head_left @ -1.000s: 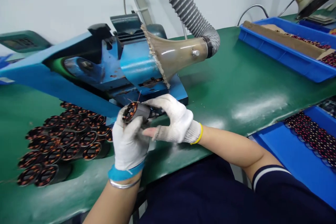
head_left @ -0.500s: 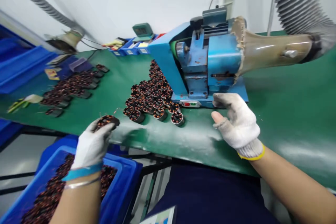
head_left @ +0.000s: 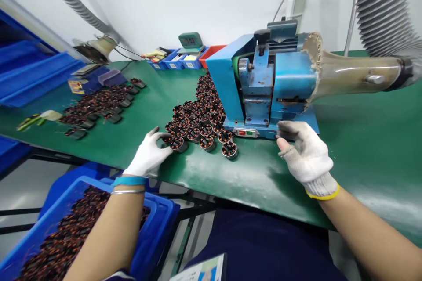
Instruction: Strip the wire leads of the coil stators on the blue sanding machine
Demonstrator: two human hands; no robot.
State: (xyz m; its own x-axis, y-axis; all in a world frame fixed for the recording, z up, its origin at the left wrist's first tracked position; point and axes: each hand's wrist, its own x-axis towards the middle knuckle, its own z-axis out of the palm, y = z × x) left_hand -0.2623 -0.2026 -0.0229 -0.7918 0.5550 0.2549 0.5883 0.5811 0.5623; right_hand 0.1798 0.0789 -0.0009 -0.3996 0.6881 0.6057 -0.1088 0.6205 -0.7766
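My left hand [head_left: 149,153], in a white glove, reaches to the left front edge of a cluster of wound motor stators [head_left: 194,123]. Its thumb and fingers are around a stator [head_left: 169,137] with a black core and copper windings, partly hidden by the fingers. In front of the blue belt-driven machine [head_left: 292,70], my right hand [head_left: 306,151] is raised with fingers curved and thumb apart. I see nothing held in it. The thumb tip is bare of glove. Beside that hand is the red and green switch [head_left: 246,133] on the machine's base.
A blue bin [head_left: 145,232] full of stators stands below the table edge at left. Another pile of stators [head_left: 95,107] lies at the table's left. Small blue boxes [head_left: 173,63] and a digital display [head_left: 190,40] stand at the back. A ribbed hose [head_left: 384,9] hangs at right.
My left hand has moved right and up, from above the bin's edge to the cluster. The stator it held there is no longer visible in it. My right hand has barely moved.
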